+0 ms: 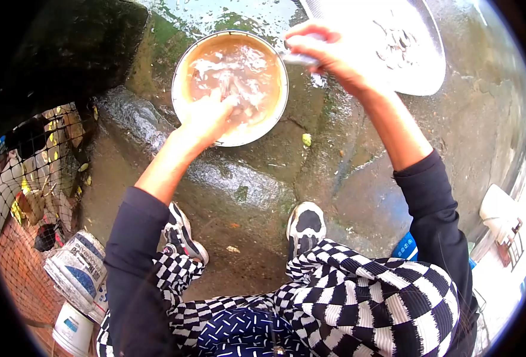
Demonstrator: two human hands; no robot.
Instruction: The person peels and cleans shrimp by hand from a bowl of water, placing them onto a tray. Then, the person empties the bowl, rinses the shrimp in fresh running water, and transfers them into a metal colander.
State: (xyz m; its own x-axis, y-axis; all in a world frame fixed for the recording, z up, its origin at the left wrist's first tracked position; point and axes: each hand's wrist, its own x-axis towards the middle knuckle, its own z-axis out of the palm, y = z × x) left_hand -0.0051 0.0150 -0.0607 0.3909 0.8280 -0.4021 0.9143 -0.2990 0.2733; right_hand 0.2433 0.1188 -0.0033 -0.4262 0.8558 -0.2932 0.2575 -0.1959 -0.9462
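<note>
A round basin [177,98] of murky brownish water stands on the wet ground, with pale shapes like small fish under the churned surface. My left hand [206,119] reaches over its near rim, the fingertips dipped in the water; what they touch is hidden. To the right of the basin my right hand [334,56] is raised, its fingers closed around a small silvery fish [301,58], slightly blurred. Beyond that hand lies a broad, shiny metal tray [426,80] with several small fish [398,44] on it.
Black netting [37,178] and a dark block [60,53] border the left side. White buckets [75,273] stand at lower left. A white container [501,211] is at the right. My shoes [306,223] are on the wet, uneven, mossy concrete [239,178].
</note>
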